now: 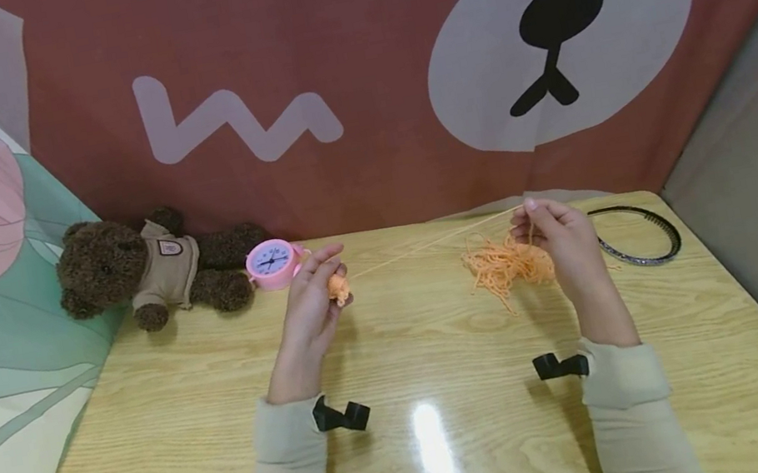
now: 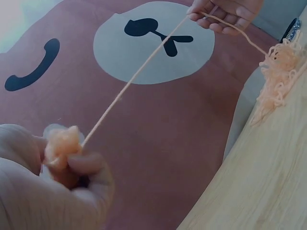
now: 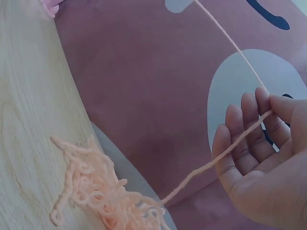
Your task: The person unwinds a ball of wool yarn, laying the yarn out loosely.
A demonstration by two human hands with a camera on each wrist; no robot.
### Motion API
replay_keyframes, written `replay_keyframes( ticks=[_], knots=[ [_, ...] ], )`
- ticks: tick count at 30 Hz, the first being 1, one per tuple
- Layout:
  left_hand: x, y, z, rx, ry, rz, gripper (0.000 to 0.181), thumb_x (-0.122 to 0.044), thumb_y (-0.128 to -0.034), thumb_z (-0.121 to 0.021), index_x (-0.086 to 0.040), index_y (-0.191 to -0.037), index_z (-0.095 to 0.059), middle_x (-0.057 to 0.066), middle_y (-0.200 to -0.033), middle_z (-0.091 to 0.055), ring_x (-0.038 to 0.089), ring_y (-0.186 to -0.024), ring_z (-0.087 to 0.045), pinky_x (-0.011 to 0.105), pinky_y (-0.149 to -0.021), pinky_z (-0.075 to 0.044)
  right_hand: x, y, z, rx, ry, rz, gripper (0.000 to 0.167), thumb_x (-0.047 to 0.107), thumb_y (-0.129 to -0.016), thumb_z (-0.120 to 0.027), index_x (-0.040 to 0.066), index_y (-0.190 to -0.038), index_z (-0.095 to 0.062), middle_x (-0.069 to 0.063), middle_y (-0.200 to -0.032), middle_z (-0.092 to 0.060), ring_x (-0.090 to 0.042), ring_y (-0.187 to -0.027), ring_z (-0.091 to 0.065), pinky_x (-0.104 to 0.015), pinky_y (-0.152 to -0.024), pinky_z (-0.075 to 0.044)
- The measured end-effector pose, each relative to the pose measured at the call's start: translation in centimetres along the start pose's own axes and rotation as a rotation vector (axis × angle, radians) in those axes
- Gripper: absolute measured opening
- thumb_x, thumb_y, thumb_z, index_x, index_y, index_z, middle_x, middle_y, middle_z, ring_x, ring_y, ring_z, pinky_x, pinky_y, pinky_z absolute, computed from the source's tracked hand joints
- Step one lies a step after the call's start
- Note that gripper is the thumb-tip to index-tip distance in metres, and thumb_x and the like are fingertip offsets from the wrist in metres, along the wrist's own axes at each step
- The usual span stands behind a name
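Note:
In the head view my left hand (image 1: 306, 300) holds a small wound ball of orange yarn (image 1: 338, 288) between thumb and fingers. From that ball a taut strand (image 2: 122, 91) runs across to my right hand (image 1: 562, 238), which pinches it between thumb and index finger. Past the pinch the strand hangs slack over the right fingers (image 3: 234, 120) and drops to a loose, tangled heap of orange yarn (image 1: 502, 270) on the table. The heap lies just left of the right hand and is partly hidden by it.
A pink alarm clock (image 1: 270, 264) stands behind the left hand, beside a brown teddy bear (image 1: 163, 266) lying on its side. A dark, sparkly headband (image 1: 676, 235) lies at the right. The wooden table (image 1: 161, 469) ends at a curtain with a bear's face (image 1: 382, 84).

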State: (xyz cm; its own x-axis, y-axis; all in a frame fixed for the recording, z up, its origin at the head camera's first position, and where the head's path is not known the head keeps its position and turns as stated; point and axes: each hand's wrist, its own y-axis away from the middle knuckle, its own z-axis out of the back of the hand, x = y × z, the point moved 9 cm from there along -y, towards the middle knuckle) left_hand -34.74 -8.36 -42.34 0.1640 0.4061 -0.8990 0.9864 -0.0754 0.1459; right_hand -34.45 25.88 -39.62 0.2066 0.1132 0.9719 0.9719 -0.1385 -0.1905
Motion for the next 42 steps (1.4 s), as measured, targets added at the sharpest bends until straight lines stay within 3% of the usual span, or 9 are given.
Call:
replay_keyframes(
  ticks=[6, 9, 13, 16, 19, 23, 30, 36, 42],
  knots=[
    [0.3, 0.1, -0.1, 0.017, -0.002, 0.039, 0.024, -0.005, -0.1016, -0.052, -0.008, -0.126, -0.056, -0.005, -0.087, -0.053, 0.002, -0.055, -0.049, 0.015, -0.050, -0.045, 0.0, 0.0, -0.2, -0.010, 0.014, -0.006, 0.035, 0.035, -0.100, -0.063, 0.001, -0.104, -0.070, -0.002, -0.096, -0.069, -0.014, -0.086, -0.067, -0.024, -0.078, -0.060],
    [0.3, 0.0, 0.0, 0.018, 0.014, 0.039, 0.030, -0.001, -0.0998, -0.054, -0.007, -0.130, -0.054, -0.004, -0.092, -0.054, 0.004, -0.063, -0.054, 0.015, -0.056, -0.050, 0.0, 0.0, 0.2, -0.021, -0.015, -0.013, 0.030, 0.034, -0.100, -0.063, 0.004, -0.102, -0.070, -0.002, -0.097, -0.069, -0.014, -0.086, -0.067, -0.023, -0.077, -0.060],
    [0.2, -0.2, 0.0, 0.028, 0.050, 0.040, 0.036, 0.003, -0.0982, -0.046, -0.005, -0.133, -0.052, 0.000, -0.103, -0.053, 0.007, -0.080, -0.058, 0.016, -0.065, -0.052, 0.2, 0.1, 1.0, -0.033, -0.083, -0.021, 0.029, 0.032, -0.101, -0.063, 0.003, -0.103, -0.069, -0.003, -0.096, -0.070, -0.014, -0.084, -0.068, -0.022, -0.076, -0.060],
    [0.1, -0.1, -0.2, 0.053, 0.087, 0.040, 0.038, 0.006, -0.0953, -0.035, -0.006, -0.127, -0.053, 0.003, -0.106, -0.053, 0.009, -0.085, -0.057, 0.016, -0.064, -0.050, 0.4, 0.1, 1.7, -0.047, -0.123, -0.019, 0.033, 0.031, -0.101, -0.062, -0.001, -0.106, -0.067, -0.003, -0.094, -0.070, -0.014, -0.083, -0.068, -0.023, -0.075, -0.060],
    [0.0, 0.0, -0.4, 0.077, 0.133, 0.034, 0.033, 0.005, -0.0938, -0.031, -0.008, -0.111, -0.056, 0.002, -0.097, -0.054, 0.008, -0.078, -0.054, 0.016, -0.056, -0.044, 0.6, 0.1, 2.3, -0.064, -0.160, -0.014, 0.032, 0.031, -0.101, -0.061, -0.001, -0.105, -0.067, -0.003, -0.093, -0.069, -0.015, -0.081, -0.067, -0.023, -0.074, -0.059],
    [-0.1, 0.2, -0.6, 0.106, 0.138, 0.036, 0.018, -0.004, -0.1018, -0.039, -0.011, -0.100, -0.056, -0.003, -0.086, -0.052, 0.006, -0.066, -0.047, 0.015, -0.046, -0.033, 0.8, 0.1, 2.9, -0.081, -0.211, -0.012, 0.030, 0.030, -0.101, -0.062, 0.001, -0.102, -0.068, -0.004, -0.091, -0.070, -0.016, -0.079, -0.067, -0.024, -0.073, -0.059],
    [0.1, 0.2, 0.1, 0.046, 0.043, 0.078, 0.012, -0.014, -0.1034, -0.055, -0.021, -0.101, -0.065, -0.008, -0.085, -0.059, 0.006, -0.065, -0.055, 0.018, -0.048, -0.037, 1.0, 0.0, 3.8, -0.128, -0.213, -0.011, 0.034, 0.031, -0.100, -0.062, -0.002, -0.105, -0.067, -0.003, -0.091, -0.069, -0.016, -0.079, -0.067, -0.024, -0.074, -0.060],
    [0.0, 0.1, 0.6, 0.026, 0.066, 0.082, 0.008, -0.015, -0.1026, -0.057, -0.020, -0.105, -0.063, -0.008, -0.086, -0.059, 0.006, -0.065, -0.056, 0.019, -0.047, -0.035, 1.0, 0.1, 5.0, -0.165, -0.259, -0.011, 0.030, 0.029, -0.101, -0.063, -0.001, -0.103, -0.067, -0.005, -0.090, -0.069, -0.017, -0.079, -0.067, -0.025, -0.073, -0.060],
    [-0.1, 0.1, 0.9, 0.026, 0.087, 0.083, 0.007, -0.016, -0.1034, -0.056, -0.020, -0.107, -0.061, -0.009, -0.087, -0.058, 0.005, -0.064, -0.056, 0.018, -0.045, -0.032, 0.9, 0.3, 7.0, -0.257, -0.293, -0.020, 0.032, 0.031, -0.098, -0.066, 0.000, -0.104, -0.068, -0.005, -0.089, -0.069, -0.017, -0.076, -0.067, -0.025, -0.070, -0.060]
  ],
)
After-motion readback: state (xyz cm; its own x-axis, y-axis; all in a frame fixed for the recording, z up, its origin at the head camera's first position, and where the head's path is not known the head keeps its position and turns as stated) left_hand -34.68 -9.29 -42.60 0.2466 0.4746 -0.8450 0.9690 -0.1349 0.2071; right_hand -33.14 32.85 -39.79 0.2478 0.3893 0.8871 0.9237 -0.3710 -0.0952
